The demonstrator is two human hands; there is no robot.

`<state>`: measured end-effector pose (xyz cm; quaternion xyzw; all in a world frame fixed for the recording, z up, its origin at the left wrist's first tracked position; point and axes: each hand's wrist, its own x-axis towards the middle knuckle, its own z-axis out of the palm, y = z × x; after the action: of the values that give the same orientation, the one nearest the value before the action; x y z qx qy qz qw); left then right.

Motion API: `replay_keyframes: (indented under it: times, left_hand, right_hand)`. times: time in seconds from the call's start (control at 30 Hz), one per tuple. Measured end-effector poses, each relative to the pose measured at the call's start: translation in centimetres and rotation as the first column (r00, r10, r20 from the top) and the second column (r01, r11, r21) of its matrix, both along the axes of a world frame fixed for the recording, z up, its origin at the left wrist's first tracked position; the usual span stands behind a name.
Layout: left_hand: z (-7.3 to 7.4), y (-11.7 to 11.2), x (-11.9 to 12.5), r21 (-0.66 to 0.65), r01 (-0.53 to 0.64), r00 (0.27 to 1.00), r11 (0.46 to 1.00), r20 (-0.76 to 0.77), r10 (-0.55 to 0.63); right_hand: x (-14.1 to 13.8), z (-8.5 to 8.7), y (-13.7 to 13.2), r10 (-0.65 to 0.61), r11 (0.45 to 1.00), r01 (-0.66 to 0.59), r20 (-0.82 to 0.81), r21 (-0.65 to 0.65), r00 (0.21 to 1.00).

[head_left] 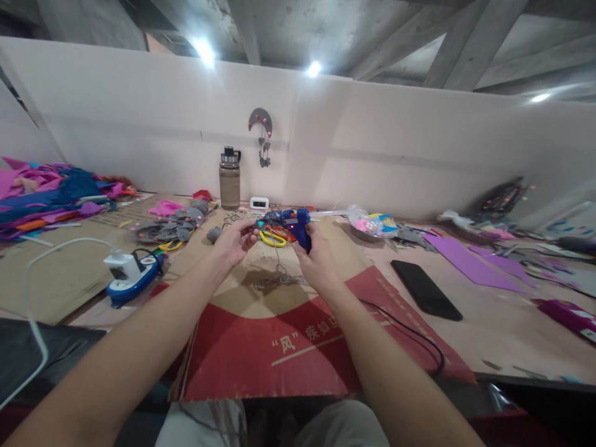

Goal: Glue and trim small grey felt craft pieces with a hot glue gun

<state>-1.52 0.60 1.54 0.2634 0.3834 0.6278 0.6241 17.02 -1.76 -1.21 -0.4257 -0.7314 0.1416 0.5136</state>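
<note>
My right hand (315,253) is wrapped round the handle of a blue glue gun (291,222), which points left toward my left hand. My left hand (235,239) is closed in a pinch at the gun's nozzle, holding a small piece that is too small to name. A thin grey string (278,273) hangs from between the hands and coils on the cardboard sheet (298,347) below. Yellow-handled scissors (274,238) lie just behind the hands. The gun's black cord (419,335) trails right and toward me over the cardboard.
A black phone (426,289) lies at right. A blue-and-white power strip (133,273) with a white cable sits left. A water bottle (230,178) stands by the white wall. Grey felt pieces (172,226), purple foam sheets (470,261) and coloured fabric (51,192) crowd the table.
</note>
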Motion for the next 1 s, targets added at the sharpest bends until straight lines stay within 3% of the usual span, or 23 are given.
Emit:
replay_keyframes:
  times: [0.63,1.0]
  left_hand:
    - [0.15,-0.05,0.06,-0.003,0.005,1.0,1.0,0.023,-0.005]
    - [-0.61,0.06,0.04,0.231,-0.078,0.984,0.97,-0.138,0.112]
  right_hand:
    - [-0.03,0.47,-0.65,-0.009,0.999,0.006,0.056,0.045,0.998]
    - [0.08,0.95,-1.02,-0.022,0.999,0.016,0.138,0.048,0.99]
